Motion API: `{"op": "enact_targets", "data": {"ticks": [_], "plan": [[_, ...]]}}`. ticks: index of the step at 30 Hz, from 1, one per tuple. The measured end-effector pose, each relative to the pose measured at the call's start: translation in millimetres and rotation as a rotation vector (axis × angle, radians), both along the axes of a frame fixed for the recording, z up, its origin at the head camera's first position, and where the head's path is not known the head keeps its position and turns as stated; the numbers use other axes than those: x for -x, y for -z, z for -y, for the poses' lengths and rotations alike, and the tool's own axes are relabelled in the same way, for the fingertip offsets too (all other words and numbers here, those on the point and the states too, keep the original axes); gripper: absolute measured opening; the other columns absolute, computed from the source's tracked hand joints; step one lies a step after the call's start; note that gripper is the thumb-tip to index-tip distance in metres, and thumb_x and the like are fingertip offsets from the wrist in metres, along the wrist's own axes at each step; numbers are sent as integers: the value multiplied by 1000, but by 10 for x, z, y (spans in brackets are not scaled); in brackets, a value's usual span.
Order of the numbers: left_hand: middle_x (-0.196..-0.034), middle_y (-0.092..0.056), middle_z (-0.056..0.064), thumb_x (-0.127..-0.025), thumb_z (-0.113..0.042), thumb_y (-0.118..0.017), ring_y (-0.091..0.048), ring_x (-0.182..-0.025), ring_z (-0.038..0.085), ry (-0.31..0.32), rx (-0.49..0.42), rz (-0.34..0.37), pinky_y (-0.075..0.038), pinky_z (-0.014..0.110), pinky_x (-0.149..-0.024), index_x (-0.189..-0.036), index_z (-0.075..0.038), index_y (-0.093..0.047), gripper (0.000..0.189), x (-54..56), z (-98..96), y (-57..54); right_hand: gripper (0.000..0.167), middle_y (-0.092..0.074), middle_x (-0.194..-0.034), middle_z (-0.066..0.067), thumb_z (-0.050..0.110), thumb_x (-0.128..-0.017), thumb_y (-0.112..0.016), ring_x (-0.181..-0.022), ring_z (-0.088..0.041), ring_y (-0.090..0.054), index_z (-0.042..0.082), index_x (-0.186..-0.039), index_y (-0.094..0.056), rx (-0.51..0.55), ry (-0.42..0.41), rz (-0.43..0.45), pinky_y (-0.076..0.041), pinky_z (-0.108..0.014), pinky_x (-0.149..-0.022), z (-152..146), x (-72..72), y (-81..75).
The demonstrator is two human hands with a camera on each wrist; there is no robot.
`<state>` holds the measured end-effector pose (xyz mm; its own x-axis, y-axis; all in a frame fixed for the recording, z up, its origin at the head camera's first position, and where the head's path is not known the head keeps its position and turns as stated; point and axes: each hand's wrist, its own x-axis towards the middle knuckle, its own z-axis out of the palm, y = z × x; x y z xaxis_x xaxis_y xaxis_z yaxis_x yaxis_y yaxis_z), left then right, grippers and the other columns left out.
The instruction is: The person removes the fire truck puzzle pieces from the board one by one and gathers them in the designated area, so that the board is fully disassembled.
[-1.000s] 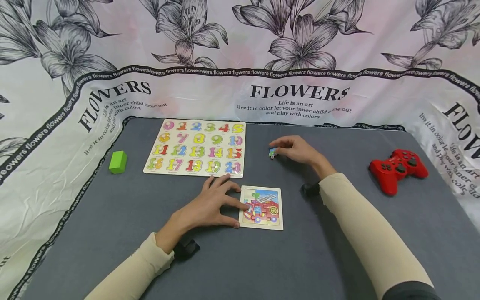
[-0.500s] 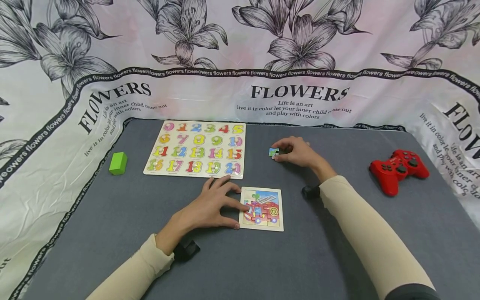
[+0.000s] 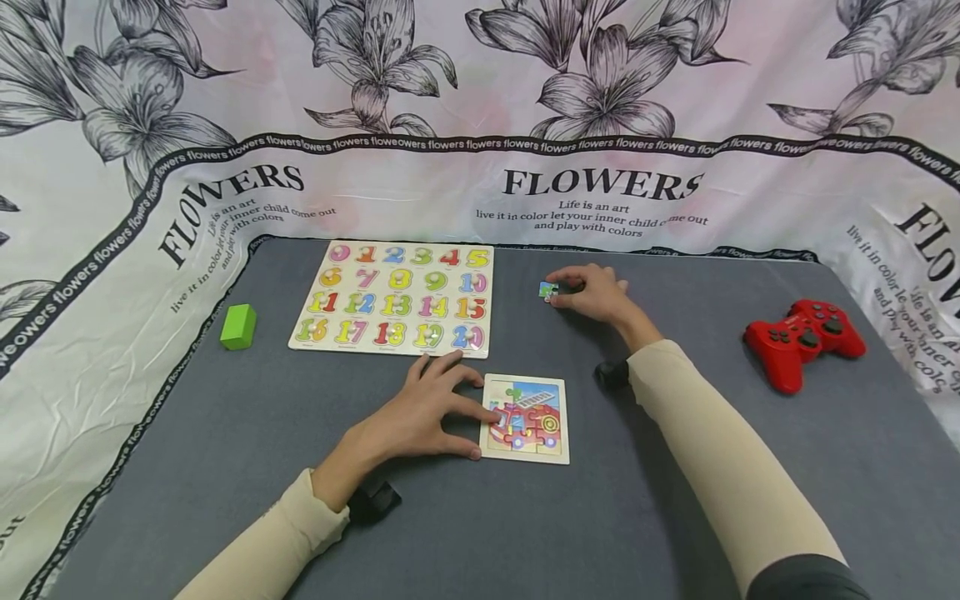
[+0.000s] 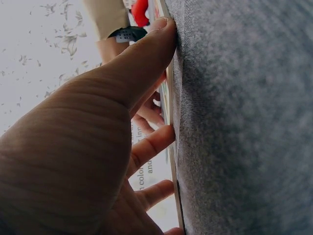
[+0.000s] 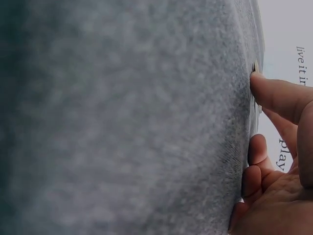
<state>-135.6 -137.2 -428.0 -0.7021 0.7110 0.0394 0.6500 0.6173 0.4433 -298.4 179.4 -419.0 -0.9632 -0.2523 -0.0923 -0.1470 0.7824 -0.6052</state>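
Observation:
A small square jigsaw puzzle (image 3: 550, 422) with a red fire engine picture lies in its pale wooden frame at the middle of the table. My left hand (image 3: 420, 417) is spread at its left side, index fingertip on the picture and thumb at the frame's edge. In the left wrist view the thumb (image 4: 146, 54) lies right along that edge. Farther back, my right hand (image 3: 596, 296) pinches a small blue and green puzzle piece (image 3: 545, 290) between thumb and index finger. Only a thin pale edge of the piece (image 5: 257, 68) shows in the right wrist view, close over the cloth.
A wooden number board (image 3: 390, 297) with coloured numerals lies behind my left hand. To its left stands a green block (image 3: 237, 326). A red game controller (image 3: 804, 343) rests at the right. Flower-printed cloth (image 3: 600, 196) rises behind the grey table (image 3: 570, 533).
The puzzle piece has been turned in my right fingers and shows more of its face. Hand and piece have shifted slightly toward the back. My left hand stays in place on the puzzle.

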Motion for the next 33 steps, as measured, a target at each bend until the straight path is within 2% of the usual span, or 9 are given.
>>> {"op": "enact_targets", "data": {"ticks": [8,19,26,33], "plan": [[-137,-55,-3,-79,-52,-84,-20,-156,36,-2,-8,1,-10,72,-119,-125,-43,-72,48,14,-17,-9,44,-56,-140,-21,32,-95,-71,-119,-38,-37,22,-137,-66,-19,9,20,-19,-56,-94,0,43,-51],[-139,-55,-2,-80,-51,-84,-19,-156,37,-8,-17,18,-8,72,-120,-125,-41,-73,48,13,-29,-11,41,-55,-136,-19,32,-96,-70,-120,-37,-38,22,-136,-67,-3,13,31,-18,-58,-99,-24,73,-3],[-139,-55,-1,-79,-51,-84,-20,-156,37,-11,-21,15,-9,73,-119,-126,-40,-73,49,19,-41,-25,40,-56,-134,-19,31,-96,-71,-118,-36,-38,22,-135,-67,10,8,27,-18,-58,-98,-31,100,-11],[-139,-55,-1,-80,-52,-83,-20,-156,38,-12,-13,11,-9,74,-118,-126,-41,-72,49,36,-53,-37,41,-57,-137,-21,30,-96,-71,-127,-40,-39,21,-136,-67,34,-2,15,-16,-63,-104,-56,121,-11]]}}
